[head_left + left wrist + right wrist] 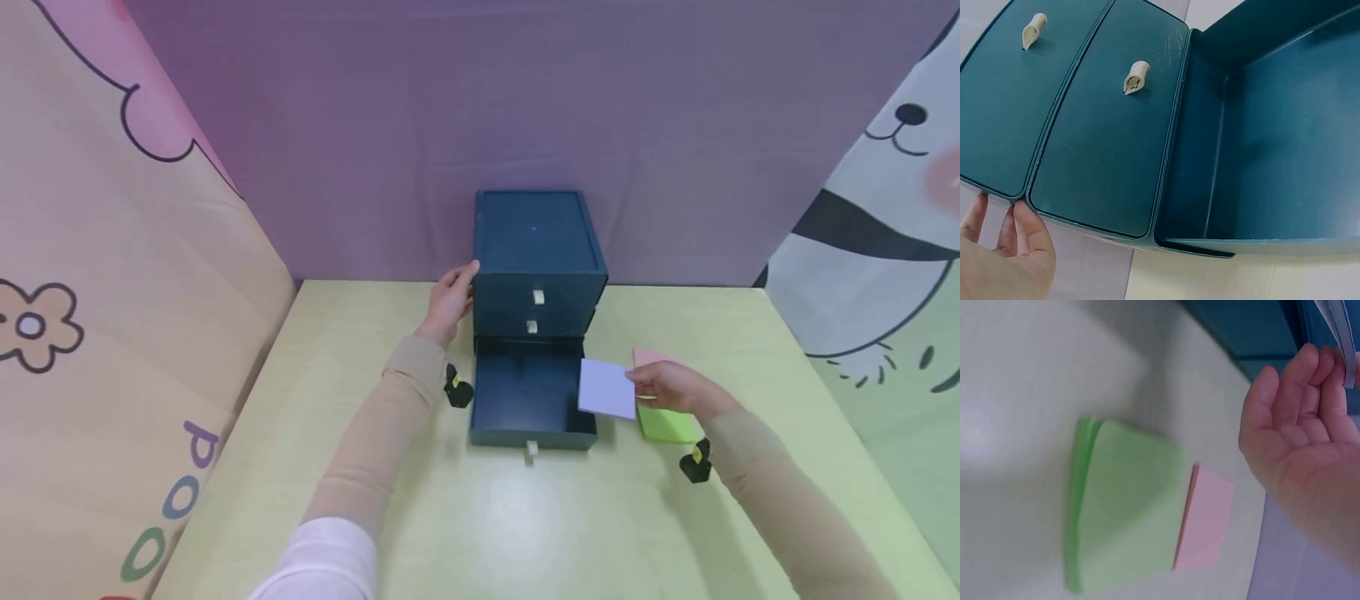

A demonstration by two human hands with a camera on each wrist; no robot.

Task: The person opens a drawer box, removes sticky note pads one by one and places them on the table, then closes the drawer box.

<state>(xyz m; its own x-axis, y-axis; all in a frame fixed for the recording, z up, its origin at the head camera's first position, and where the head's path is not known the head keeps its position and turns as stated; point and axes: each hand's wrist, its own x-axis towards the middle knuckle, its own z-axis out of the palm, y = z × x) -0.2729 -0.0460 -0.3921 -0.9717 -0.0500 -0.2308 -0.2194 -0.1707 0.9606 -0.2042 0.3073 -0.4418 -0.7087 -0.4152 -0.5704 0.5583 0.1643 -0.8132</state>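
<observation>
A dark blue drawer cabinet stands against the purple backdrop, its bottom drawer pulled out with a bare floor showing. My left hand rests against the cabinet's left side, fingertips touching its edge; the left wrist view shows the same hand below two closed drawer fronts. With my right hand I pinch a lilac sticky note pad by its right edge, over the open drawer's right side. In the right wrist view only the pad's thin edge shows beside my curled fingers.
A green sticky note pad and a pink one lie on the pale table, right of the drawer, partly under my right hand. Small fabric loops serve as drawer pulls. Printed cloth walls flank the table.
</observation>
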